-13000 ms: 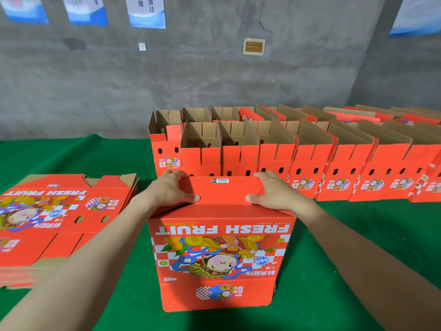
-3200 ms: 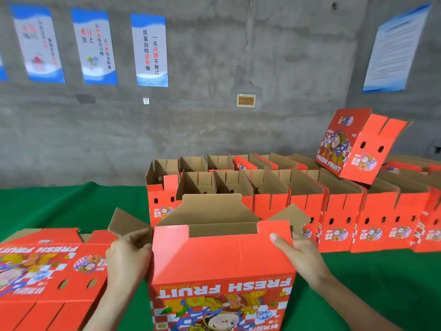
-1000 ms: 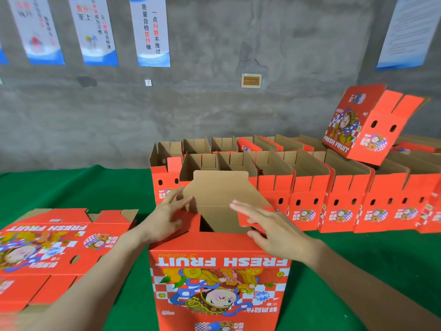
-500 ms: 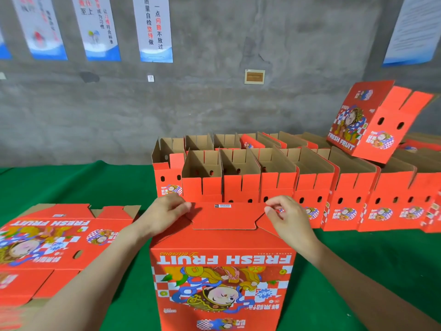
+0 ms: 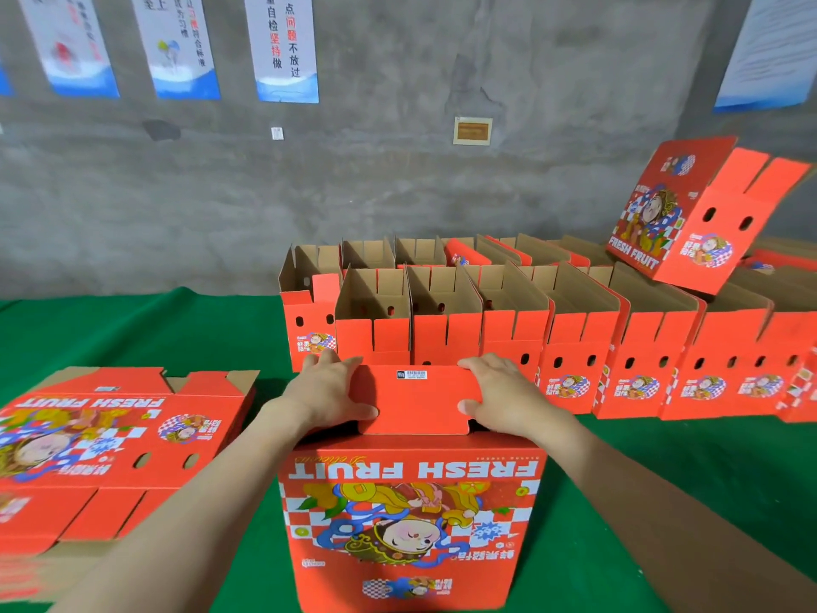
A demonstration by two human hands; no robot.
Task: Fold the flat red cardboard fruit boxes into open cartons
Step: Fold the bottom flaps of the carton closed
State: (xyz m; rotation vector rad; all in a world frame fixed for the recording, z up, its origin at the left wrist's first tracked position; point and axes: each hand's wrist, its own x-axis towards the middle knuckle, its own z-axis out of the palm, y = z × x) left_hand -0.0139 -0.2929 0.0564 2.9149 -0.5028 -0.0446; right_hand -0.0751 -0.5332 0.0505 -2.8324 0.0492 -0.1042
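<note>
Red fruit box [image 5: 411,502] standing on the green table [image 5: 177,329] (print upside down), left hand [image 5: 327,391] and right hand [image 5: 504,395] laid flat, pressing its top flap [image 5: 415,402], flat boxes [image 5: 101,444] left, folded cartons [image 5: 574,347] behind.

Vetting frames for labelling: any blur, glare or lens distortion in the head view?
Head view: wide-angle bend leans the posters outward; the flat stack smears into blur at the bottom-left edge; left hand, right hand and the box under them are sharp; light soft and even, no glare.
</note>
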